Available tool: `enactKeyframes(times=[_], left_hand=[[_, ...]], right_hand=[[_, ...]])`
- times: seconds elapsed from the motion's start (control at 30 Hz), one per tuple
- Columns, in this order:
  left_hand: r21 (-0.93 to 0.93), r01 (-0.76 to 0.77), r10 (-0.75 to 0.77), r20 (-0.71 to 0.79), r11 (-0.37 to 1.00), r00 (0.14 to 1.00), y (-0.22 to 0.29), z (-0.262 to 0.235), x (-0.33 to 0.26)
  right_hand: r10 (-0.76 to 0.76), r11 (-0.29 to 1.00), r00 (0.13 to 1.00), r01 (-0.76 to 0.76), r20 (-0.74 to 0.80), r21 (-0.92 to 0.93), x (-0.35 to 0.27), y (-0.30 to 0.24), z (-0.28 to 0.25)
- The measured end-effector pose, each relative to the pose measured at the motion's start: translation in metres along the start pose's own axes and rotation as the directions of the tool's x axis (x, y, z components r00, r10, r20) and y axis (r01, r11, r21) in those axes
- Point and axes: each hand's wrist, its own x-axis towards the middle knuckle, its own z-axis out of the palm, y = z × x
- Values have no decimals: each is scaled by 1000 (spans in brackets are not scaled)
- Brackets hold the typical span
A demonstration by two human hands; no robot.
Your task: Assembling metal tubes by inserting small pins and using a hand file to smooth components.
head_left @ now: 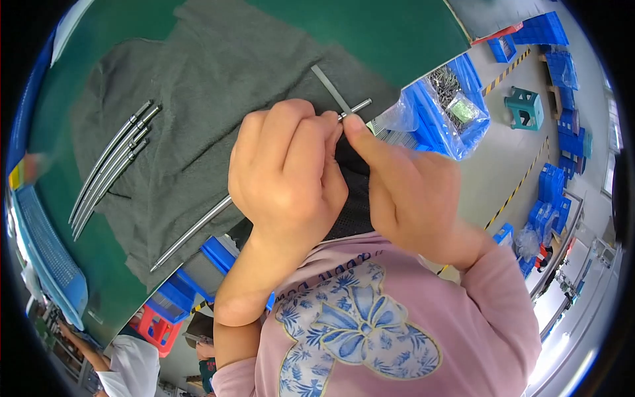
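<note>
My left hand is closed around a long, thin metal rod. One end reaches down to the lower left, and a short tip comes out past the fingers at the upper right. My right hand is closed on a flat, narrow grey strip, which looks like a small file. The strip crosses the rod near its tip, with the right thumb beside the crossing. The right fingertips are hidden. Several similar metal rods with stepped ends lie side by side on a dark grey cloth, left of my hands.
The cloth covers part of a green table. Right of the table edge stands a blue bin, lined with plastic and holding small metal parts. A light blue basket lies at the left. Beyond are a green stool and another person.
</note>
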Motion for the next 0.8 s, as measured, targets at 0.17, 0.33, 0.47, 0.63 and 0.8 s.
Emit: enactKeyframes(times=[0.17,0.33,0.47,0.63,0.8], left_hand=[[11,13,-13,-6,1000,1000,0,0,-2],[-13,1,-1,10,1000,1000,1,-2,-2],[13,-5,5,-12,1000,1000,2,1,-3],[7,-12,12,-17,1000,1000,0,1,-5],[10,-18,18,10,1000,1000,-1,-2,0]], right_hand=[[-13,995,996,21,84,-99,-23,3,-10],[-33,996,998,37,56,-79,-11,-3,-12],[-30,995,997,37,76,-94,-16,1,-15],[-86,988,996,83,-23,-132,-27,5,-1],[-132,983,966,100,-223,-152,-20,9,27]])
